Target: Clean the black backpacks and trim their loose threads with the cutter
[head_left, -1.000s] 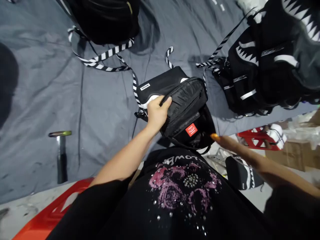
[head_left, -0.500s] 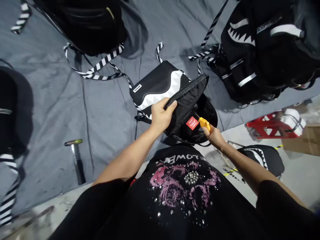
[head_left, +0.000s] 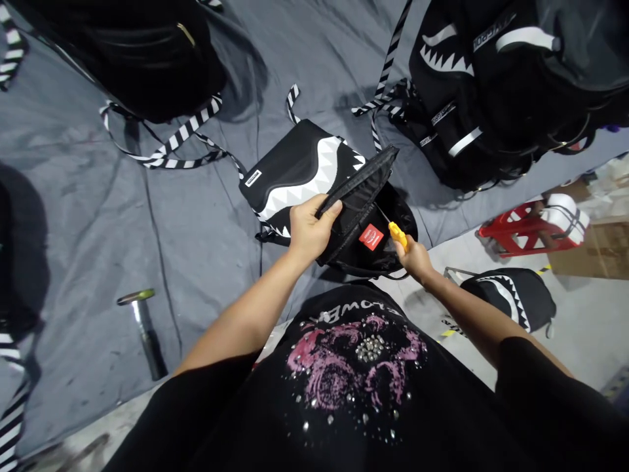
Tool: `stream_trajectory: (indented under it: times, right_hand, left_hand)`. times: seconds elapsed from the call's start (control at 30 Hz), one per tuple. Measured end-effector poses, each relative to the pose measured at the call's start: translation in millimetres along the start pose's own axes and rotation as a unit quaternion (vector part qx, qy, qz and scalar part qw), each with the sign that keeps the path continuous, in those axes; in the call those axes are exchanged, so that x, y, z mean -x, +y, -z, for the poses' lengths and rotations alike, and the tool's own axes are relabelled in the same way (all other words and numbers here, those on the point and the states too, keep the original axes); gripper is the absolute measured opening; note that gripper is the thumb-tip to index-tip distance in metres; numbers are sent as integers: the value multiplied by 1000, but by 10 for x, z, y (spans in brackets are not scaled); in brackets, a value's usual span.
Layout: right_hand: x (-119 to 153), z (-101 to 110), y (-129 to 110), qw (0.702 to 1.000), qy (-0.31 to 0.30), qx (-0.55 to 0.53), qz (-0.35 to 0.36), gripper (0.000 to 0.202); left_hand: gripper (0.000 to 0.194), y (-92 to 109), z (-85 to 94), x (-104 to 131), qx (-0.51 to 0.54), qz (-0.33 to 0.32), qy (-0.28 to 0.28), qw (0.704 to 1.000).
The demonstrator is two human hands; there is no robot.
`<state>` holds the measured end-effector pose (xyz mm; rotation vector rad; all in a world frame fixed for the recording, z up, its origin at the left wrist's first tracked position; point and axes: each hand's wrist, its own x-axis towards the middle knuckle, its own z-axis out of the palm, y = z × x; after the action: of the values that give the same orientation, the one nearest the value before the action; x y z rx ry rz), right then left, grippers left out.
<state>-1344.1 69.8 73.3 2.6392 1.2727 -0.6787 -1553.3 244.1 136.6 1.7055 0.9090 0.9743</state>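
Note:
A black backpack (head_left: 295,160) with a white shark-teeth band lies on the grey cloth before me, its zipped opening facing my body. My left hand (head_left: 310,228) is closed on the edge of its lifted flap, thumb on top. Inside the opening a red square label (head_left: 371,237) shows on the dark lining. My right hand (head_left: 415,260), at the right side of the opening, grips a yellow-handled tool (head_left: 398,233). A thin metal part of the tool points into the bag; its tip is hard to make out against the dark lining.
A hammer (head_left: 146,337) lies on the grey cloth (head_left: 88,242) at left. Black bags (head_left: 122,52) with striped straps lie at upper left, and stacked backpacks (head_left: 531,98) at upper right. On the floor at right are another backpack (head_left: 511,295), a red frame (head_left: 531,226) and a cardboard box (head_left: 597,252).
The view has shifted a little, so the surroundings sit differently in the picture. Both hands keep their holds; the tool's metal part shows slightly more at the opening.

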Motion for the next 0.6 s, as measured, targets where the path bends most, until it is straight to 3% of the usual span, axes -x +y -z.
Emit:
stream_trajectory:
  times: [0.1, 0.17, 0.37, 0.47, 0.53, 0.6]
  right_hand:
    - [-137, 107, 131, 998, -23, 53, -29, 45]
    - [-197, 120, 131, 997, -35, 64, -12, 45]
    - [-376, -172, -361, 981, -88, 32, 172, 53]
    - [-538, -318, -541, 988, -44, 30, 145, 47]
    - [-626, -381, -560, 995, -1, 28, 97, 47]
    - [-671, -429, -533, 996, 24, 18, 81, 49]
  left_hand:
    - [34, 6, -10, -9, -2, -1, -9, 1000]
    - [35, 34, -39, -12, 0, -1, -11, 1000]
    - [38, 67, -116, 13, 17, -2, -32, 999]
    - [37, -111, -35, 12, 51, 55, 41, 996]
    - [39, -255, 39, -2, 77, 89, 114, 987]
    - [41, -352, 86, -23, 73, 92, 139, 983]
